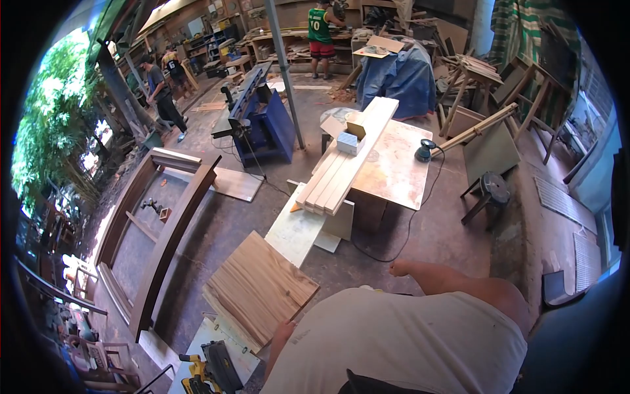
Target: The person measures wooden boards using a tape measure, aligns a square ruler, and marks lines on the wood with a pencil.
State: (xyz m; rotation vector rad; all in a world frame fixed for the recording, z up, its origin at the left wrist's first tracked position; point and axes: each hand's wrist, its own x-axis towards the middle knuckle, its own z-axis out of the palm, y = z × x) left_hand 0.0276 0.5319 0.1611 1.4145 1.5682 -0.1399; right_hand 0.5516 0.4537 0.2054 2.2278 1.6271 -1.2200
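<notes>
In front, a brown, dark-streaked wooden panel (259, 289)

Far side, a person (320, 41) with back turned, green jersey (319, 23): large pale number across the back, reads 10, first digit blurred. Smaller line of lettering above it, too small to make out.

Far left, second person (175, 68), dark jersey (174, 64) with yellow: single pale figure on it, looks like a 6; soft at this distance, reading uncertain.

Near, left part of the pale shirt (407, 335) of the person wearing the camera: small faint dark mark, cannot tell whether print or crease.

Near left, yellow-and-black power tool (211, 369): any brand too unclear to read. Mid-scene, small pale-blue box (347, 144) atop the stacked planks (351, 167): surface too small to read.
</notes>
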